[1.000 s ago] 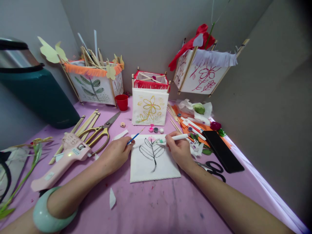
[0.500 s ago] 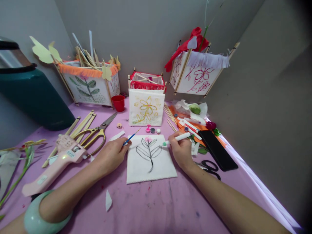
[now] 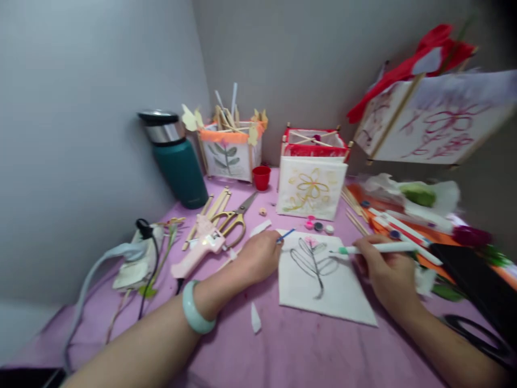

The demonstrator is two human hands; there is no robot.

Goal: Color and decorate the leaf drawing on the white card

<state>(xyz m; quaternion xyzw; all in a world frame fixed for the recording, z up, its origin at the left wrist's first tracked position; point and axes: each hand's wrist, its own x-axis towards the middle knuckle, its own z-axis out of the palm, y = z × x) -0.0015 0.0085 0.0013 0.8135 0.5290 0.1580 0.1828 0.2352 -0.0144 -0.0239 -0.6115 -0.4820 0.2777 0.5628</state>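
My left hand [image 3: 258, 257] lies at the left edge of a white square sheet [image 3: 339, 299], its fingers pinched on a thin blue paintbrush [image 3: 287, 234]. On the sheet is a black-outlined stem with leaves and a pink flower on top. My right hand [image 3: 385, 272] grips a white brush pen [image 3: 388, 247] with a green collar. Its tip points left over the right-hand leaves; whether it touches the sheet I cannot tell. Small paint pots [image 3: 318, 227] in pink, dark and white stand just behind the sheet.
Left of the sheet lie gold-handled scissors [image 3: 233, 220], a pink glue gun [image 3: 200, 250] and wooden sticks. A teal bottle [image 3: 180, 167], a red cup [image 3: 262, 178] and decorated lanterns [image 3: 313, 188] stand behind. Markers, a black phone [image 3: 472, 285] and black-handled scissors [image 3: 479, 337] are at right.
The view has swung left, so everything sits further right and a power strip with cables now shows. Both hands keep their hold; the paintbrush tip is now blurred.
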